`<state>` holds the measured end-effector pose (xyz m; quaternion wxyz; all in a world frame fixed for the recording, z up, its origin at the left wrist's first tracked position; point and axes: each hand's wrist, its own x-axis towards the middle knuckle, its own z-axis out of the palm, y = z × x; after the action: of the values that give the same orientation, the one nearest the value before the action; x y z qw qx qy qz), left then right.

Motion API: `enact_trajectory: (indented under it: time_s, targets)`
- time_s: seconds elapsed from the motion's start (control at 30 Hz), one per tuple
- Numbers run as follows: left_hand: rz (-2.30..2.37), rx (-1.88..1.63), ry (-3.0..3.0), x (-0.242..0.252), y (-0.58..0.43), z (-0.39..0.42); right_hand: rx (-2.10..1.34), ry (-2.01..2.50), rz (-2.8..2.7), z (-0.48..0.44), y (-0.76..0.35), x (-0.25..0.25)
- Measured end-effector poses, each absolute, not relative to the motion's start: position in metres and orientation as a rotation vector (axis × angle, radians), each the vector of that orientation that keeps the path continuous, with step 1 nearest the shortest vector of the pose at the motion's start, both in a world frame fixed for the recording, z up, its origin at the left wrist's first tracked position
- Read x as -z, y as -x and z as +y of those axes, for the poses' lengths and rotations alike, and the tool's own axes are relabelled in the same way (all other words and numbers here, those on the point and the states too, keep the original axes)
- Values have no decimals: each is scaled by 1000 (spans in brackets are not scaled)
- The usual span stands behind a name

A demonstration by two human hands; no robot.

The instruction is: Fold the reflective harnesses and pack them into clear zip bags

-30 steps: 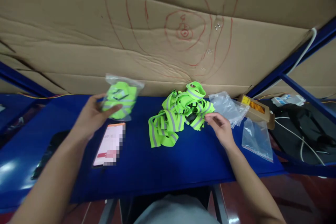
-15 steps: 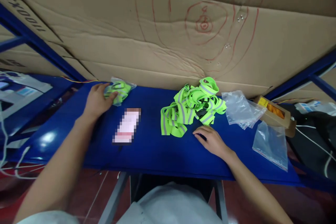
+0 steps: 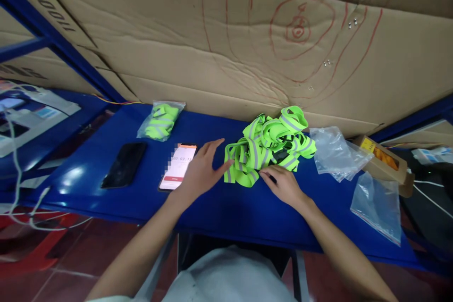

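Left: dark phone (image 3: 123, 165), bagged lime strap (image 3: 162, 121) upper L of it, lit phone w/ timer (image 3: 179, 167). L hand (image 3: 201, 170) near ctr: fingers spread, nothing held. Lime reflective straps (image 3: 264, 144) heaped R of ctr. R hand (image 3: 285, 188) at heap's lower edge, fingers half-curled; can't tell if gripping. Far R: clear zip bags (image 3: 378, 205). Step's prob. picking at heap; next move calls for pinching 1 strap free.

Smooth, clear plastic bags (image 3: 377, 206)

Cardboard (image 3: 148, 28) with red-drawn rings backs a glossy blue table (image 3: 226, 214) above red tiled floor (image 3: 83, 247).
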<state>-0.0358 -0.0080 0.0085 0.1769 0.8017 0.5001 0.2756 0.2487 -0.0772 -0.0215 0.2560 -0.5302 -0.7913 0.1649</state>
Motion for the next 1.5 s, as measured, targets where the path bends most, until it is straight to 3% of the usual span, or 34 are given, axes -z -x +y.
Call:
enact_trajectory:
  time_s: [0.2, 0.53, 0.67, 0.87, 1.03, 1.2, 1.37, 1.5]
  targets:
    - [1416, -350, -2356, 10, -20, 2, -514, 1500, -1930, -81, -254, 27]
    - [1080, -614, -2198, 34, -42, 9, 21, 1584, -2183, -75, -247, 32]
    - [992, -563, -2154, 36, -39, 7, 100, 1611, -2260, -64, -251, 24]
    - [826, -495, -2077, 25, -26, 7, -431, 1365, -2152, -58, -279, 6]
    - [608, -478, -1815, 10, -18, 11, -918, 1367, -1409, -59, -285, -9]
    - [689, -773, -1877, 5, -21, 10, -1495, 1251, -826, -61, -266, -4]
    - [369, -818, -1853, 11, -28, 6, -1662, 1281, -691, -69, -241, 12]
    - [477, -861, -1837, 11, -28, 7, -1641, 1200, -724, -72, -241, 11]
